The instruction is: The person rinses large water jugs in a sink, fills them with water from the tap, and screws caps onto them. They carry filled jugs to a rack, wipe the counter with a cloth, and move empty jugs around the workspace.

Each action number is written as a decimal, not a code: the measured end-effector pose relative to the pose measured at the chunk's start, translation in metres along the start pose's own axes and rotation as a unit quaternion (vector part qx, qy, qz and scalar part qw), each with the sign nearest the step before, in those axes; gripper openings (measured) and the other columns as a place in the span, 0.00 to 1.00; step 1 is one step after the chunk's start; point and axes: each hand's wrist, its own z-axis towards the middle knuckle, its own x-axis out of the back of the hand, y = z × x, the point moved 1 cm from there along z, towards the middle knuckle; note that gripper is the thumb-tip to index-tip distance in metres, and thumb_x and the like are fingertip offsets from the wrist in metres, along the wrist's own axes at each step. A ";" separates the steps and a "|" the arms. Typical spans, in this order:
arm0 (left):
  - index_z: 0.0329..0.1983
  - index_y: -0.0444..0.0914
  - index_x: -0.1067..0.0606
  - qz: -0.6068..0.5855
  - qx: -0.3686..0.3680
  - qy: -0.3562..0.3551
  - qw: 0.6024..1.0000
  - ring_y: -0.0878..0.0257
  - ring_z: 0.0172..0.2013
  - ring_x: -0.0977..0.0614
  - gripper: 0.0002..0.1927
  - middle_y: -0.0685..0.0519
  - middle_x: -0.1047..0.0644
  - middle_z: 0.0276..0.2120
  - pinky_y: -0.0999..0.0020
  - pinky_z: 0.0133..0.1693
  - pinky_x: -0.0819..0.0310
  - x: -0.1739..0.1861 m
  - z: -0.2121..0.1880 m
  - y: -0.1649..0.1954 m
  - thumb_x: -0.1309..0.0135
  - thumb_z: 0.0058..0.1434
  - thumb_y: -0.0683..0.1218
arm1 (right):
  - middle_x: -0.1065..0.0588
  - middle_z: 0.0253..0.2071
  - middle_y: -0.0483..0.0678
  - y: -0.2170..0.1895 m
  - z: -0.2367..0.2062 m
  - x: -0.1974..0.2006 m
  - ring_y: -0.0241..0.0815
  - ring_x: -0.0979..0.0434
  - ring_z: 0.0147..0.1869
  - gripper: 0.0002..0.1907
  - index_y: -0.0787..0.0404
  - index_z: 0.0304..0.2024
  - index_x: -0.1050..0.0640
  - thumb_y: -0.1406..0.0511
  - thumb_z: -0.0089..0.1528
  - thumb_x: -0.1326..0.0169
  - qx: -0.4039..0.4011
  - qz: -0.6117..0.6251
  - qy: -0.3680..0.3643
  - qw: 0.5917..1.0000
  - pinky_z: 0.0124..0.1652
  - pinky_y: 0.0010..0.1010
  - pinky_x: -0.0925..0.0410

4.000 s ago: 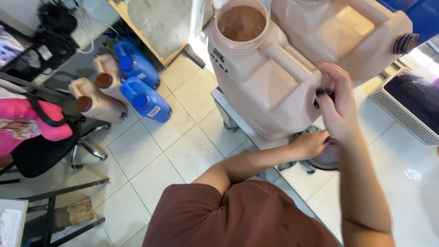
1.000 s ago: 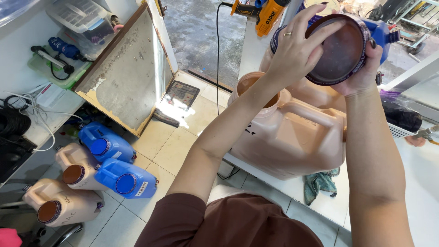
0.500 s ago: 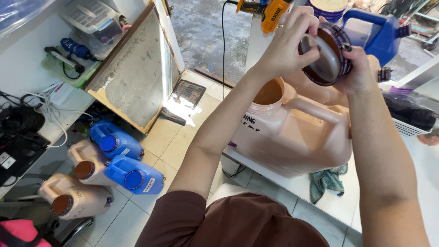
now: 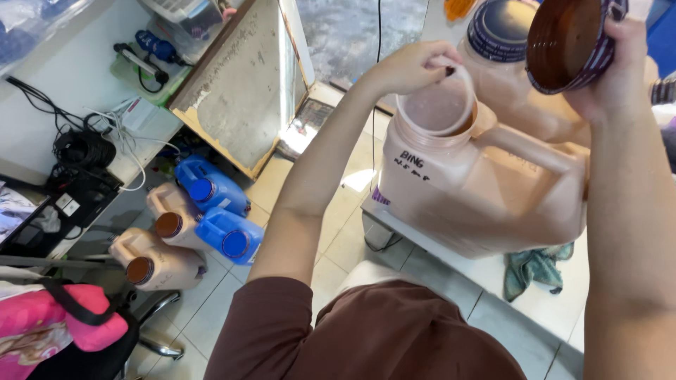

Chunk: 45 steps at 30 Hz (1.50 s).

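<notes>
A big beige jug with a moulded handle lies on a white table in front of me. My left hand is at its wide mouth, fingers pinched on a translucent inner lid that sits in or just over the opening. My right hand holds the brown screw cap with a purple ribbed rim up at the top right, its hollow side facing me, apart from the jug. Behind stands a second beige jug with a dark blue cap.
A teal cloth lies on the table by the jug's base. On the tiled floor at the left stand two blue jugs and two beige jugs. A board leans on a shelf with cables. A pink bag rests on a chair.
My left hand came off the brown cap and dropped to the jug's mouth, where it grips the translucent inner lid. My right hand carried the cap up to the right.
</notes>
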 end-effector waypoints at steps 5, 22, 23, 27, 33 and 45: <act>0.52 0.48 0.20 0.209 -0.078 0.128 0.966 0.52 0.48 0.20 0.15 0.46 0.23 0.47 0.60 0.50 0.25 -0.029 -0.008 -0.028 0.39 0.61 0.47 | 0.29 0.63 0.43 0.009 0.001 0.015 0.40 0.31 0.66 0.24 0.56 0.65 0.30 0.53 0.71 0.53 -0.019 0.009 0.005 1.000 0.65 0.36 0.35; 0.71 0.38 0.34 -0.396 0.033 0.218 0.891 0.50 0.68 0.29 0.23 0.40 0.28 0.65 0.58 0.67 0.35 -0.034 -0.031 -0.068 0.59 0.77 0.49 | 0.40 0.69 0.61 0.023 0.006 -0.161 0.67 0.44 0.70 0.56 0.47 0.72 0.33 0.49 0.41 0.30 0.065 -0.693 -0.101 0.711 0.60 0.63 0.45; 0.71 0.35 0.34 -0.426 0.023 0.227 0.876 0.53 0.69 0.29 0.23 0.40 0.28 0.66 0.60 0.69 0.36 -0.036 -0.041 -0.069 0.62 0.78 0.50 | 0.40 0.69 0.60 0.025 0.007 -0.166 0.66 0.44 0.70 0.56 0.45 0.71 0.33 0.48 0.40 0.30 0.045 -0.704 -0.116 0.699 0.59 0.62 0.45; 0.74 0.31 0.39 -0.456 -0.020 0.226 0.861 0.57 0.69 0.31 0.25 0.43 0.31 0.69 0.63 0.70 0.40 -0.068 -0.059 -0.068 0.65 0.79 0.49 | 0.38 0.70 0.56 0.032 0.006 -0.169 0.63 0.44 0.72 0.54 0.45 0.68 0.31 0.44 0.39 0.33 -0.014 -0.723 -0.112 0.681 0.57 0.59 0.43; 0.76 0.33 0.38 -0.283 -0.120 0.049 0.950 0.63 0.78 0.43 0.24 0.48 0.39 0.77 0.68 0.78 0.58 -0.044 -0.046 -0.071 0.66 0.79 0.43 | 0.38 0.68 0.65 0.066 -0.017 -0.186 0.67 0.43 0.69 0.63 0.59 0.75 0.41 0.40 0.45 0.35 -0.005 -0.747 0.088 0.659 0.55 0.59 0.42; 0.58 0.38 0.23 0.046 -0.074 -0.045 0.995 0.64 0.48 0.19 0.16 0.52 0.19 0.46 0.68 0.55 0.26 -0.028 0.009 -0.004 0.54 0.71 0.45 | 0.41 0.78 0.60 0.029 -0.056 -0.159 0.55 0.40 0.82 0.37 0.63 0.80 0.53 0.50 0.77 0.60 0.045 -0.477 0.095 0.873 0.77 0.51 0.47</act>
